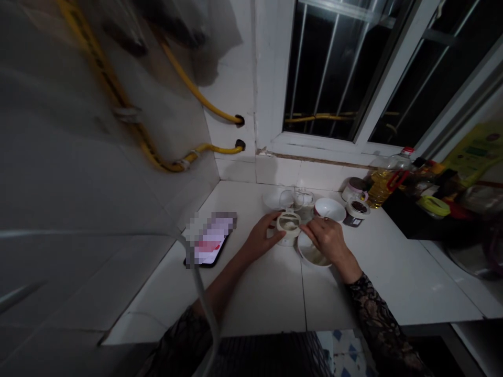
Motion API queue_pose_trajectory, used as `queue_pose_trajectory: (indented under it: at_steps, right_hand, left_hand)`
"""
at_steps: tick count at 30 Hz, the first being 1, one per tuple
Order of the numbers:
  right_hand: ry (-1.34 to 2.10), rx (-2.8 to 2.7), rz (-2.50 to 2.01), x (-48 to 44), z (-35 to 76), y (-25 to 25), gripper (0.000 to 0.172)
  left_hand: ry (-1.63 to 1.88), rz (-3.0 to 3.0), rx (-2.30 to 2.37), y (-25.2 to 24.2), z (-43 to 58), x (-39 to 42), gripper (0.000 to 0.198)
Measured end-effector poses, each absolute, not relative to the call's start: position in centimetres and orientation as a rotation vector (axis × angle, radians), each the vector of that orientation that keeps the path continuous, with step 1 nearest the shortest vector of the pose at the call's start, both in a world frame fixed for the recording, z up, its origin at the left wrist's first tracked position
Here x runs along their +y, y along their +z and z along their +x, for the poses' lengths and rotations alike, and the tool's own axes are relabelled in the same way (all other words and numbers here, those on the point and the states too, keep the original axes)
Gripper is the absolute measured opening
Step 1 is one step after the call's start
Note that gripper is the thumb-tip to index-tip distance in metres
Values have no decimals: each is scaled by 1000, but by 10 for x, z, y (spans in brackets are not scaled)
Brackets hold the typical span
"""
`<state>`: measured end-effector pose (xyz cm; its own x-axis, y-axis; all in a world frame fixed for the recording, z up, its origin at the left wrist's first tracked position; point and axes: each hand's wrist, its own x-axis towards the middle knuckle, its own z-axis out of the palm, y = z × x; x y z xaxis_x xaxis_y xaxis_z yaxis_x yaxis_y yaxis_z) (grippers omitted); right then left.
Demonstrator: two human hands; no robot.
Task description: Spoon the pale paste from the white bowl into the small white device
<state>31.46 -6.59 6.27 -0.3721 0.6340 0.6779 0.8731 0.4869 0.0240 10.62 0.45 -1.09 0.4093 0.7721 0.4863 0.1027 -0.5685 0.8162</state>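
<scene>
My left hand [264, 236] is closed around the side of a small white jar [288, 241], thumb in front and fingers behind. The jar's top is open, and a pale rounded shape shows inside it. At the jar's right rim, my right hand [325, 236] is pinched; whatever lies between its fingertips is too small to make out. Partly under the right hand stands a white bowl [308, 256] with pale contents. Behind it is another white bowl [330, 208] with a red outer side. A clear container [304, 199] stands just behind the jar.
A phone [212, 241] with a lit screen lies on the white tiled counter [259, 293] at left. Lidded jars [357, 211], an oil bottle [383, 186] and a lime-green-lidded container [434, 206] stand at right. A grey cable [202, 293] hangs in the foreground. Yellow pipes [157, 157] run along the wall.
</scene>
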Motion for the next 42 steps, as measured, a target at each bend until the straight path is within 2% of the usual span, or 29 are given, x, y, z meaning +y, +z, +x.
queue_pose_trajectory:
  at_steps: [3, 9, 15, 21, 27, 35, 42]
  right_hand:
    - [-473, -2015, -1254, -68, 324, 67, 44]
    - [21, -1768, -1502, -74, 365, 75, 46]
    - [228, -1995, -1731, -79, 387, 73, 45]
    - [581, -2142, -1629, -77, 370, 65, 47]
    - [873, -2035, -1545, -79, 365, 62, 54]
    - [887, -1814, -1543, -77, 382, 67, 62]
    - [897, -1610, -1591, -76, 389, 71, 61]
  left_hand:
    - [1180, 1950, 747, -9, 106, 4, 50]
    - [1162, 1955, 764, -9, 105, 4, 51]
    - [1153, 1953, 770, -8, 104, 3, 51]
    - [1159, 1976, 764, -7, 103, 2, 50]
    - [1149, 1971, 773, -8, 104, 3, 50]
    - [1147, 1975, 778, -7, 103, 2, 50]
    - [1159, 1964, 776, -7, 104, 2, 49]
